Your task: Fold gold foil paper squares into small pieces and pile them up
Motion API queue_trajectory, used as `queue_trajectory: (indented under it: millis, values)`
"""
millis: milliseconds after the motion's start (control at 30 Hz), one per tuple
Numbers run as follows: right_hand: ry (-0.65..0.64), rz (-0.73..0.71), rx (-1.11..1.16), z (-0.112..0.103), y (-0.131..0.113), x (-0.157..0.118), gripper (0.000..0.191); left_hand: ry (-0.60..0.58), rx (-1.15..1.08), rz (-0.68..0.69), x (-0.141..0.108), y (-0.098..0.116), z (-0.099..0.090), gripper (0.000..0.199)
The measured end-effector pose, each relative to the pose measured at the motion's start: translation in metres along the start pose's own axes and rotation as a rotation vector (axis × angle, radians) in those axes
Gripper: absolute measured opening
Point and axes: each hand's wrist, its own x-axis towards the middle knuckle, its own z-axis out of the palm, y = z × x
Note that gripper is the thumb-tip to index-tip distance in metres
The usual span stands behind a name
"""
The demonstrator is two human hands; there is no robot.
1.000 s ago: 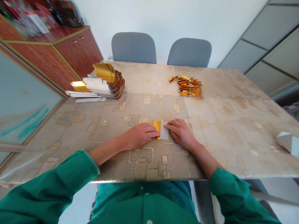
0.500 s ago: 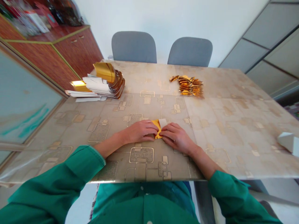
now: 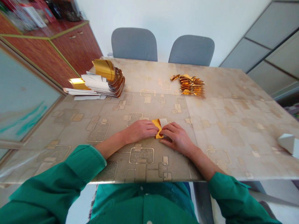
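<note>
A small sheet of gold foil paper (image 3: 157,123) with a white back lies on the table between my hands, partly folded over. My left hand (image 3: 142,129) presses its left side, fingers together on the gold face. My right hand (image 3: 175,137) pinches the right side near a white flap, fingers bent. The fingers cover much of the sheet, so its folds are partly hidden. Farther off, a pile of folded gold paper pieces (image 3: 191,85) sits right of centre. At the back left stands a curled stack of gold and white paper sheets (image 3: 98,84).
The table (image 3: 144,168) wears a patterned, shiny cover. Two grey chairs (image 3: 134,43) stand behind its far edge. A white angular object (image 3: 287,143) rests at the right edge. A wooden cabinet (image 3: 74,46) with items on top is at the back left.
My right thumb and fingers have shifted slightly on the paper's right side. My left hand stays on the paper almost unmoved. The view has tilted a little.
</note>
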Motion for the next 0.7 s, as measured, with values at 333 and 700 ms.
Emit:
queue_trajectory:
  millis: [333,700]
  values:
    - [0.007,-0.011,-0.070,0.0006,-0.0016,0.0010,0.021,0.001,-0.171,-0.032,0.0017,0.0009,-0.0088,0.022]
    - [0.025,0.038,-0.070,0.0037,-0.0021,0.0015,0.022,0.022,-0.141,-0.047,0.0013,0.0011,-0.0053,0.022]
